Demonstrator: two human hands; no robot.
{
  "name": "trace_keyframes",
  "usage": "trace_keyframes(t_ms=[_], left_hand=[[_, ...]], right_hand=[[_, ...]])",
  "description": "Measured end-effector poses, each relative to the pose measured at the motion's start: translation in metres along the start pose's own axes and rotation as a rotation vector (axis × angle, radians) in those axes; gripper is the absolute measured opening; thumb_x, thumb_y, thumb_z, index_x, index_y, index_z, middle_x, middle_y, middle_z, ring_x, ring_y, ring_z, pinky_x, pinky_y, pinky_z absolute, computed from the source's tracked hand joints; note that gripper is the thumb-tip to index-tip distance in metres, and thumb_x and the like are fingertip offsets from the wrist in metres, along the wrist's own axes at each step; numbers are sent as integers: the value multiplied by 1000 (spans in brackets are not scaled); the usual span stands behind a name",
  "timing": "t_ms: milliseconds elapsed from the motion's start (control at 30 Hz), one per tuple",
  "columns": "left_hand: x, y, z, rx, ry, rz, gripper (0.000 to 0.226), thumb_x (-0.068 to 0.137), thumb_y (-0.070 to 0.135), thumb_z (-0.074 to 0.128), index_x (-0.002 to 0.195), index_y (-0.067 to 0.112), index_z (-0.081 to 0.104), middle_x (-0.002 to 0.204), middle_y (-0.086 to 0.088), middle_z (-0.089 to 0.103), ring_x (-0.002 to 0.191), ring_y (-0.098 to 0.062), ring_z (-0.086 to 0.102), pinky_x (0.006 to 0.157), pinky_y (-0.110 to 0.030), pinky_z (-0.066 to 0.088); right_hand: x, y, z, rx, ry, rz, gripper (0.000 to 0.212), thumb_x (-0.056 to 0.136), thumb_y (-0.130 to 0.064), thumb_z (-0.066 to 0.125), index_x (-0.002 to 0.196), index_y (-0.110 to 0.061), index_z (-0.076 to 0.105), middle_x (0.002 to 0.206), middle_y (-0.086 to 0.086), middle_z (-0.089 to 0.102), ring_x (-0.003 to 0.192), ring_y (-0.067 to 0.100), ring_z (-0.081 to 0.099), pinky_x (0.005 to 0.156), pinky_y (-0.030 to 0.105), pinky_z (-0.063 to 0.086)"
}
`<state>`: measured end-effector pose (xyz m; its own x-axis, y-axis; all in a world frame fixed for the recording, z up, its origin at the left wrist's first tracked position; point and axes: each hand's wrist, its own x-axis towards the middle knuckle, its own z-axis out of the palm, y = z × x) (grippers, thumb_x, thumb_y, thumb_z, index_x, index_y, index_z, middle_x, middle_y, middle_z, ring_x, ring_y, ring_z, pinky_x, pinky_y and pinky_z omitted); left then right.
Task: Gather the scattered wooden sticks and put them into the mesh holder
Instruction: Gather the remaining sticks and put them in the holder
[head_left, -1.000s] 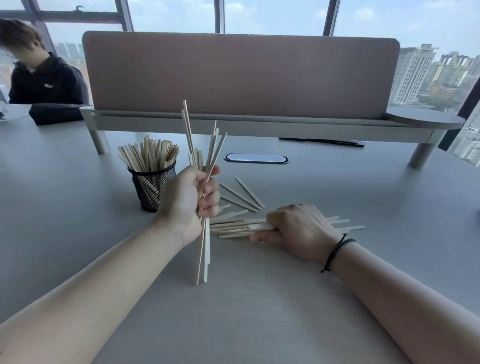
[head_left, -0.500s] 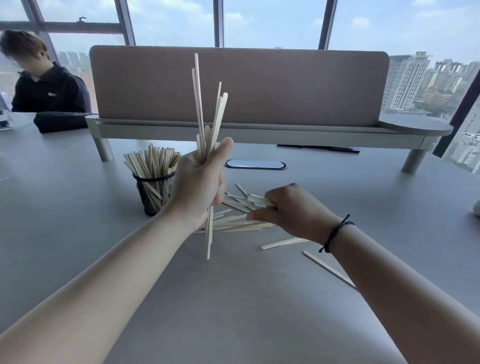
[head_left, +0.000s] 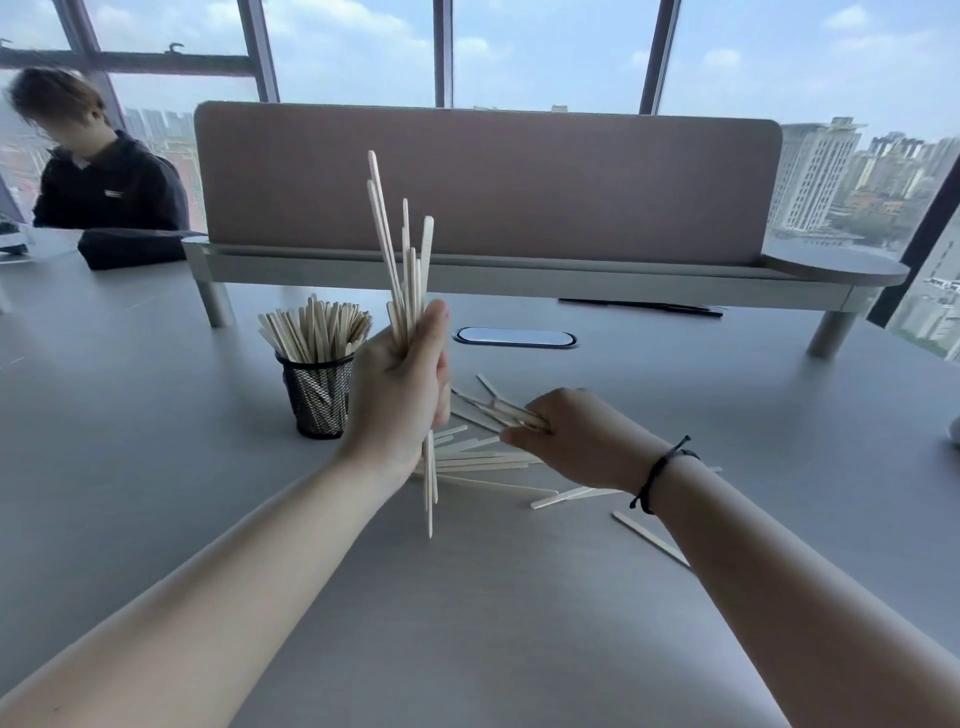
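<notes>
Just right of the mesh holder (head_left: 317, 395), already packed with sticks, the left hand (head_left: 397, 395) grips an upright bundle of wooden sticks (head_left: 410, 270), fingers curled round it. Further right of the holder, the right hand (head_left: 576, 436) pinches a few sticks off the scattered pile (head_left: 483, 460) on the grey table (head_left: 156, 467). Behind the holder stand a desk divider (head_left: 488, 182) and a seated person (head_left: 98, 171). Both hands hide parts of the pile; how many sticks the right hand holds cannot be told.
</notes>
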<state>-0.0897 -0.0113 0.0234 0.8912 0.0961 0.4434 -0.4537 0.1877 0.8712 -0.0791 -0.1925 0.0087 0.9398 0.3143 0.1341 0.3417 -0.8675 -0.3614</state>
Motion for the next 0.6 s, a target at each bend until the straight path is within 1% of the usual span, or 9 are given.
trace_keyframes(t_ms=[67,100,200,267,367,433,500,533,600], left_hand=[[5,8,-1,46,35,82,57,103,34,51,55,14,28,44,5,25,36,-15,20,42,-20,20],[7,11,-2,72,51,121,57,102,35,52,55,12,27,44,5,25,37,-16,21,43,-20,21],[4,7,-3,159,61,199,59,100,35,54,55,3,33,44,1,31,39,-18,25,46,-24,23],[-4,-1,2,176,53,171,51,100,33,56,61,1,52,47,-3,41,41,-16,34,45,-23,28],[-13,-9,10,138,70,68,39,99,30,59,73,1,65,49,-8,45,40,-16,36,41,-21,29],[-13,-13,12,103,91,16,43,98,27,60,61,5,59,45,-7,40,37,-17,31,40,-20,26],[-13,-16,11,61,106,-30,52,97,28,60,49,13,52,41,-5,36,35,-16,28,39,-19,23],[-14,-18,10,38,104,-48,55,98,29,60,45,16,50,40,-4,35,35,-16,27,40,-19,23],[-17,-21,9,17,91,-69,57,99,30,58,43,18,53,40,-4,32,35,-16,26,41,-20,22]], right_hand=[[2,-6,-10,119,101,44,53,94,-45,60,57,-15,36,50,-1,37,45,15,33,46,29,28],[3,-11,-15,275,157,69,54,93,-44,61,57,-16,34,50,1,33,43,14,28,45,28,26],[5,-29,-28,1070,275,127,58,94,-35,64,46,-18,35,50,5,25,41,16,20,45,25,20],[6,-41,-28,1405,290,137,60,94,-30,64,46,-25,29,46,-3,20,41,14,15,45,24,16],[7,-56,-9,1405,280,113,63,96,-30,62,37,-21,40,41,-4,24,39,15,20,44,25,22],[5,-61,8,1311,278,76,58,95,-30,63,41,-16,47,42,-2,26,39,15,22,44,25,24],[2,-62,19,1262,278,18,58,95,-31,63,54,3,40,45,1,26,40,17,22,45,27,22],[1,-61,23,1249,277,-10,59,96,-31,62,59,7,37,45,1,26,41,17,22,45,29,21],[-1,-60,27,1223,278,-52,57,97,-30,61,56,3,40,43,1,31,39,17,28,44,30,25]])
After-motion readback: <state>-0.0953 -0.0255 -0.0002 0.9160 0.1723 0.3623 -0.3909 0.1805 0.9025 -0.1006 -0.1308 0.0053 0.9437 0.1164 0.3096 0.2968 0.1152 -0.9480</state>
